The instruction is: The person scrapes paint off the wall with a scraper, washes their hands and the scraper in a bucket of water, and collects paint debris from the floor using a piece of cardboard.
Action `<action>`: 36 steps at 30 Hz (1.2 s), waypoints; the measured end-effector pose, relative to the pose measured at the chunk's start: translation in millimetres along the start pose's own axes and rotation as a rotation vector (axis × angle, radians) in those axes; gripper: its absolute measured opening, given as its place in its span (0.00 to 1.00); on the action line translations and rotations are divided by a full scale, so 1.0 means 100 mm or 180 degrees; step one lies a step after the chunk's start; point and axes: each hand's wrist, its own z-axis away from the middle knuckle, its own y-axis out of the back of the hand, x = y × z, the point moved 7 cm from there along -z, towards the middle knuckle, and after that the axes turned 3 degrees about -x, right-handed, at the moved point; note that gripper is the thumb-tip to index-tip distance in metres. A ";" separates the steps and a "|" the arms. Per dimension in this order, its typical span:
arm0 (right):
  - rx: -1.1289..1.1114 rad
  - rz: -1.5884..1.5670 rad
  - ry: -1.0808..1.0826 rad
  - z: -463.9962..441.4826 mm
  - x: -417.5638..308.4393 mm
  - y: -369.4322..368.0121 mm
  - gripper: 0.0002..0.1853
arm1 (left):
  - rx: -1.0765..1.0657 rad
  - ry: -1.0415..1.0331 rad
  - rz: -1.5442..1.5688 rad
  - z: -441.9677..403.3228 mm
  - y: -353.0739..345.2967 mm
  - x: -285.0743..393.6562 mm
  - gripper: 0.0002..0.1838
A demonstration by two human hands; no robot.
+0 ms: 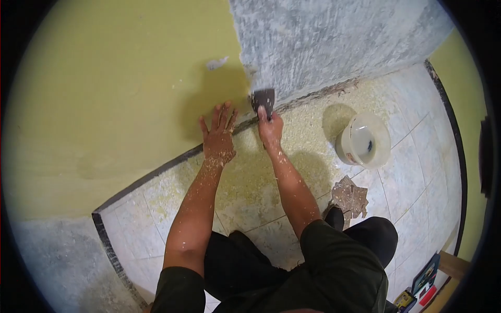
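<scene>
My right hand grips a wide scraper, its dark blade against the low part of the wall where the paint edge runs. My left hand is open, fingers spread toward the yellow-green painted wall just above the dark baseboard. To the right of that paint, the wall is a bare, rough grey-white surface. A pale chipped spot shows in the paint above my left hand. Paint flakes stick to both forearms.
Yellow paint flakes cover the tiled floor along the wall. A whitish bucket with liquid and a dark object inside stands to the right. Brown torn pieces lie by my foot. Boxes and tools sit at the lower right.
</scene>
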 end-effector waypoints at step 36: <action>-0.0152 -0.0425 -0.0215 -0.04 -0.22 0.00 0.29 | 0.0175 -0.0151 0.0072 0.10 0.06 0.02 0.55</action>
